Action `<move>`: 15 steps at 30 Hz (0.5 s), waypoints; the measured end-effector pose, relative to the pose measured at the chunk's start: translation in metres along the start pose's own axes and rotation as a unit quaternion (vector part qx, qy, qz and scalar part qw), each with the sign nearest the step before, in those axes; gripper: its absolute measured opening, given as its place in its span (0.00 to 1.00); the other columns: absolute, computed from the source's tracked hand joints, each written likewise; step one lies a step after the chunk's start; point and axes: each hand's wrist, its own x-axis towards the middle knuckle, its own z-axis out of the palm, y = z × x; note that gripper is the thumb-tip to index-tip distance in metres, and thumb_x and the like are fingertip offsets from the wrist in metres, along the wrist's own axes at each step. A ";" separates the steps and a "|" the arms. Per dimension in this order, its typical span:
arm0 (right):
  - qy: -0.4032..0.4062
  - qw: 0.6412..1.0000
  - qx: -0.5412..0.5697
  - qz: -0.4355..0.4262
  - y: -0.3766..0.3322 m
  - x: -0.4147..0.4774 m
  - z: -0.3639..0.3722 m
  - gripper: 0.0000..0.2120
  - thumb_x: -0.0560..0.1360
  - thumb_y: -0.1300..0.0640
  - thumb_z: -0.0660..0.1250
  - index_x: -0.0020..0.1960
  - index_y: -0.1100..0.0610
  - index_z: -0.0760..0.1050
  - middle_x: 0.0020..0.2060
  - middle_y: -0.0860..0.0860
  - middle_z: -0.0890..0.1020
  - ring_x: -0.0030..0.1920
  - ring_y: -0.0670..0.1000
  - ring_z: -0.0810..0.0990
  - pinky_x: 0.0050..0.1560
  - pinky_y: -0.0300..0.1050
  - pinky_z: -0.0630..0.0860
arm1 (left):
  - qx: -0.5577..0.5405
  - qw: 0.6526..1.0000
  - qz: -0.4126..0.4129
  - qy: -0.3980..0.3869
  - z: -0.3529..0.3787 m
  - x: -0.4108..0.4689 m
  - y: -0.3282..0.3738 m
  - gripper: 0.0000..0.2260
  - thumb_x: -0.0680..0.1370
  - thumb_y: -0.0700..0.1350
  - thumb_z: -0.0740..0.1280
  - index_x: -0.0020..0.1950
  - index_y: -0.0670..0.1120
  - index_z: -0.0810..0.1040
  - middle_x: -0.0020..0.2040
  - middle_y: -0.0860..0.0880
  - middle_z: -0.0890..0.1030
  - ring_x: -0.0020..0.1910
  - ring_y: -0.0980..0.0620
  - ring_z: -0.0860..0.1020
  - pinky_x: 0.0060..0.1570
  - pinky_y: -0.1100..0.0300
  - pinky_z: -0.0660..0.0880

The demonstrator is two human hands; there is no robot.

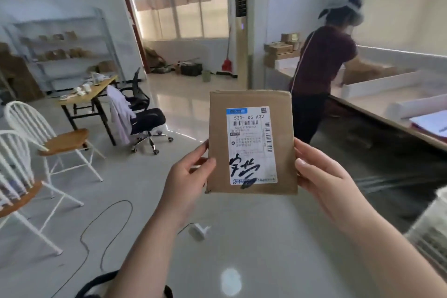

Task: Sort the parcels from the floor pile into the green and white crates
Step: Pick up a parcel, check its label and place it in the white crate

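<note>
The parcel (251, 143) is in the air in the middle of the view, held upright between both hands above the floor (150, 191). It is a flat brown cardboard one, and its white label (250, 128) with black handwriting faces the camera.

The left hand (188, 176) grasps the lower left edge: the thumb lies on the front and the other fingers go behind. The right hand (321, 176) grasps the lower right edge in the same way, thumb in front.

Far on the right, another person (321, 68) bends over a counter (377, 104), where a low white box (387, 82) stands. It is possibly a crate, but the view there is blurred. On the left stand two white chairs (65, 138), and farther away a desk (89, 92) and a black office chair (145, 113). A black cable (106, 225) lies on the near floor.
</note>
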 end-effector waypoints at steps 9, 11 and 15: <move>0.246 0.968 -0.038 -0.023 -0.019 -0.017 -0.073 0.19 0.78 0.64 0.58 0.63 0.46 0.73 0.58 0.44 0.81 0.59 0.47 0.79 0.58 0.45 0.77 | -0.031 0.975 0.028 -0.217 0.114 0.087 0.003 0.16 0.78 0.41 0.65 0.53 0.65 0.77 0.37 0.63 0.81 0.42 0.59 0.82 0.51 0.58 0.79; 0.290 0.955 -0.051 -0.027 -0.021 -0.026 -0.085 0.19 0.78 0.63 0.59 0.63 0.45 0.73 0.58 0.44 0.81 0.59 0.48 0.80 0.58 0.46 0.77 | -0.047 0.962 0.039 -0.268 0.139 0.095 0.001 0.16 0.78 0.40 0.65 0.58 0.61 0.76 0.39 0.62 0.83 0.43 0.59 0.82 0.51 0.60 0.79; 0.362 0.929 -0.066 -0.032 -0.019 -0.052 -0.109 0.19 0.78 0.62 0.59 0.63 0.45 0.73 0.58 0.44 0.82 0.58 0.47 0.80 0.54 0.43 0.79 | -0.066 0.933 0.034 -0.352 0.193 0.102 -0.008 0.17 0.78 0.41 0.65 0.64 0.57 0.75 0.43 0.58 0.84 0.44 0.57 0.83 0.48 0.61 0.78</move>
